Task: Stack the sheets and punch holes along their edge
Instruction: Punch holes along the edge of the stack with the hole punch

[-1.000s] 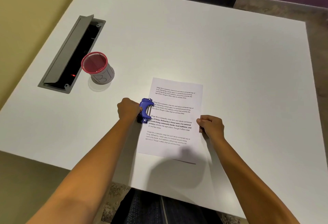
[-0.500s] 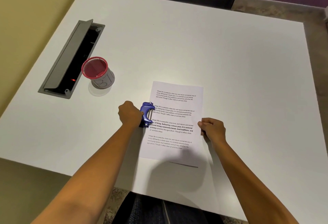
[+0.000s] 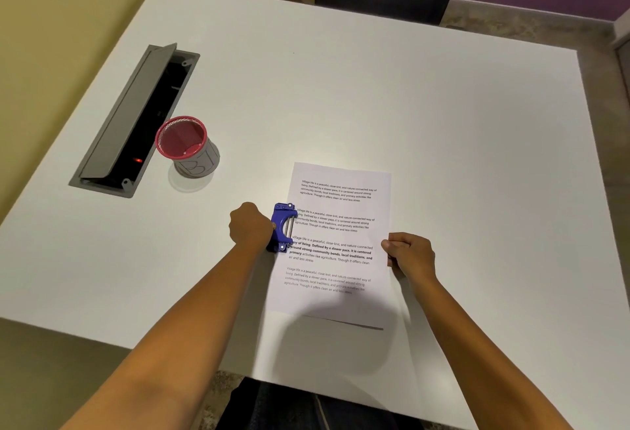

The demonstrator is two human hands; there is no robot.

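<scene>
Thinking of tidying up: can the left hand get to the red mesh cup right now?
Probably yes: only bare table lies between the left hand and the red mesh cup, but that hand grips the blue hole punch and must let go first.
</scene>
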